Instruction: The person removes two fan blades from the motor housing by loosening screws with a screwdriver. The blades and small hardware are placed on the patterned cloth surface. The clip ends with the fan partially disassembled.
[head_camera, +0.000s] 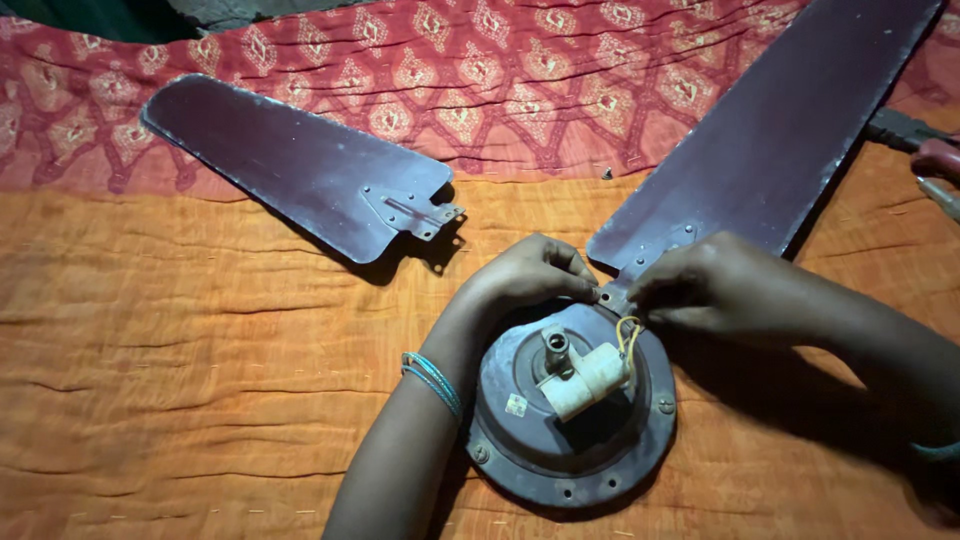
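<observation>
**Spotter:** Where are your hands right now?

**Operator:** Both are at the rim of the fan motor housing (570, 420), which lies flat on the orange quilted cloth (200, 380). My left hand (535, 275) has its fingers curled and pinched at the metal bracket (612, 297) where the attached blade (770, 140) meets the housing. My right hand (715, 290) is closed too, fingertips pressed on the same joint from the other side. Whether there is a screw or nut between them I cannot tell; the fingers cover it.

**Spotter:** So which step is that?

**Operator:** I judge it as working the fastening of this blade at its bracket. The loose blade (300, 165) lies apart to the upper left, its own bracket bare, half on the red patterned cloth (500, 80).

**Spotter:** Anything near that matters?

**Operator:** The white capacitor (590, 380) with its yellow wires (628, 335) sits just beside my right fingers. Pliers (925, 155) with red handles lie at the far right edge.

**Spotter:** And the next move?

**Operator:** I think it needs a steady pinch on the bracket, small turns at the joint, and keeping clear of those wires.
</observation>
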